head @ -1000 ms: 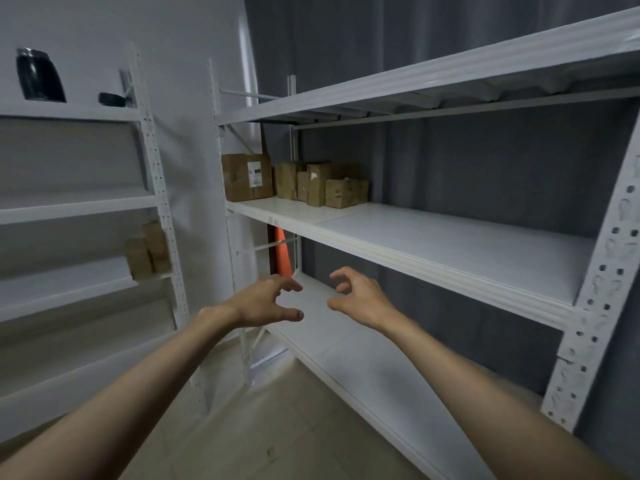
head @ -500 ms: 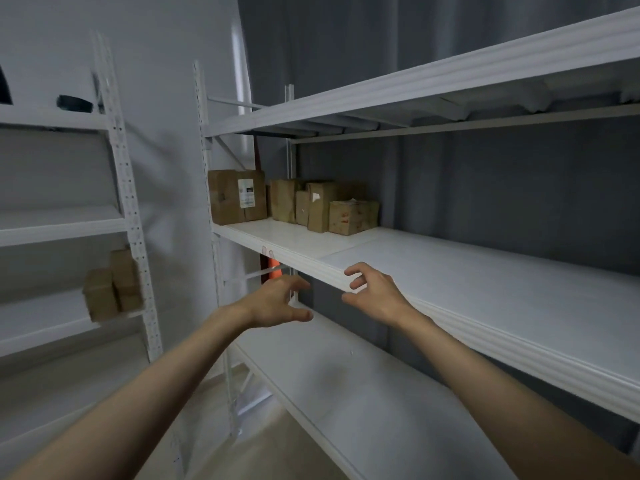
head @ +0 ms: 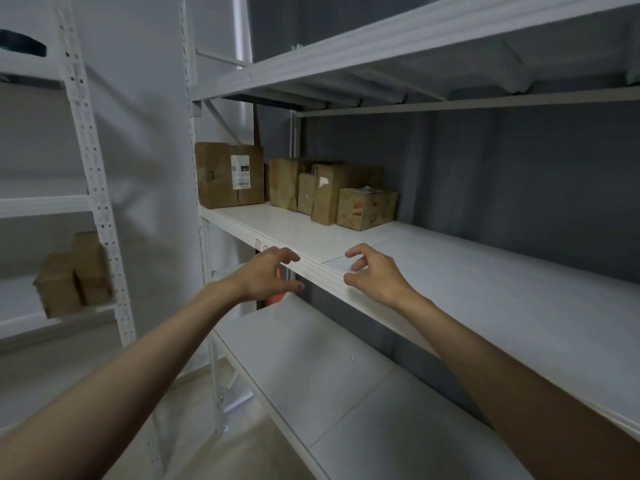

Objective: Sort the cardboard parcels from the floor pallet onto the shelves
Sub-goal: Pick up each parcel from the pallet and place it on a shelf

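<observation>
Cardboard parcels (head: 298, 188) stand clustered on the white middle shelf (head: 485, 289).

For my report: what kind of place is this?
Probably a small storeroom: white metal racks with perforated posts, cardboard parcels on a shelf, more parcels on the left rack.

Storeroom or small warehouse: white slotted metal racking (head: 450, 306), cardboard parcels (head: 230, 174) lined on shelf, grey curtain (head: 519, 174) behind.

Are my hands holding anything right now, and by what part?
Nothing is held. The left hand and right hand hover empty, fingers loosely curled, near the shelf edge.
</observation>
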`<state>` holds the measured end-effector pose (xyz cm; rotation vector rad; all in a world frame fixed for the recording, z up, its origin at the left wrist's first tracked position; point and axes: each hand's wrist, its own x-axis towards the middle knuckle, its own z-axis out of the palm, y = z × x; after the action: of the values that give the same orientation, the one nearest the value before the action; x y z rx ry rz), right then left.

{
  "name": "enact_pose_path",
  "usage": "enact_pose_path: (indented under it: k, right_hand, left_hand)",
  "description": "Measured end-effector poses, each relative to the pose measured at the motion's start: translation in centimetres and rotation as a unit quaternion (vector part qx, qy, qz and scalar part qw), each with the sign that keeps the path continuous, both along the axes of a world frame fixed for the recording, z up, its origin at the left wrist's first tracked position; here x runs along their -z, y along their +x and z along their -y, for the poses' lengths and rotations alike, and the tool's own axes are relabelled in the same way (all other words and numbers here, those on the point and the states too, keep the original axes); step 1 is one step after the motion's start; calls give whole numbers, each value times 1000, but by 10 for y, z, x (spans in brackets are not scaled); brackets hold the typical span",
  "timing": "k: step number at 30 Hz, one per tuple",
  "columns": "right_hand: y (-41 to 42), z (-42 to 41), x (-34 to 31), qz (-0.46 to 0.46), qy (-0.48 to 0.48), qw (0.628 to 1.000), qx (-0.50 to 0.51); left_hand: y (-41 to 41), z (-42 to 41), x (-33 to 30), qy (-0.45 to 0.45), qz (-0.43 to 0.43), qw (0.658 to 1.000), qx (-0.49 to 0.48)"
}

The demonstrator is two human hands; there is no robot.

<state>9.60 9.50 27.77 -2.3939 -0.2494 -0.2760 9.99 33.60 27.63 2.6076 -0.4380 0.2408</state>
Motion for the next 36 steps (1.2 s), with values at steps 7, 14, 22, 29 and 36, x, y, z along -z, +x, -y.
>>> enact_pose_path:
  k: [7,14,22,29,36]
  right_hand:
    - [73,4,-6,-3,-7,999,39]
    - [149,4,-21,-23,-30,995,88]
    - [220,-12,-32,-3,-41,991,128]
    - [268,-34,-27,0,-39,990,133]
    - [275,-33,-22,-24,-55,987,151]
  left_hand:
    - [99,8,-7,-48,10,999,5]
    - [211,23,-26,-91,3,996,16]
    - [326,53,-28,-214,-35,976,-9]
    - [390,61,-21,-261,-34,962,-68]
    - [415,70,-21,-299,-30,952,-68]
